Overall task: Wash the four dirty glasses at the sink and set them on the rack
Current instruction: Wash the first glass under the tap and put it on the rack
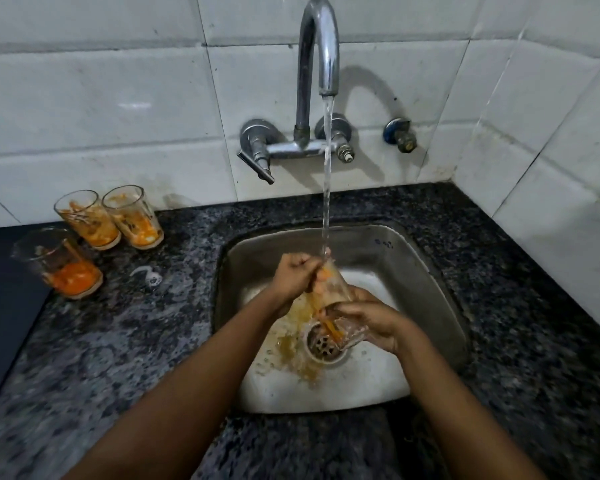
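Over the steel sink (pixel 426 282) I hold a tilted glass (pixel 336 289) with orange residue under the running water. My right hand (pixel 374 322) grips its lower part near the base. My left hand (pixel 297 277) is at the rim, fingers curled into the mouth of the glass. Orange-tinted water runs toward the drain (pixel 323 346). Three dirty glasses stand on the counter at the left: one nearest me (pixel 61 265), two behind it by the wall (pixel 89 220) (pixel 134 216).
The wall tap (pixel 317 60) pours a steady stream (pixel 326 174). Its lever handle (pixel 257 164) points down-left. Dark speckled granite counter (pixel 118 341) surrounds the sink. A dark flat surface (pixel 4 306) lies at far left. A small foam blob (pixel 151 275) sits on the counter.
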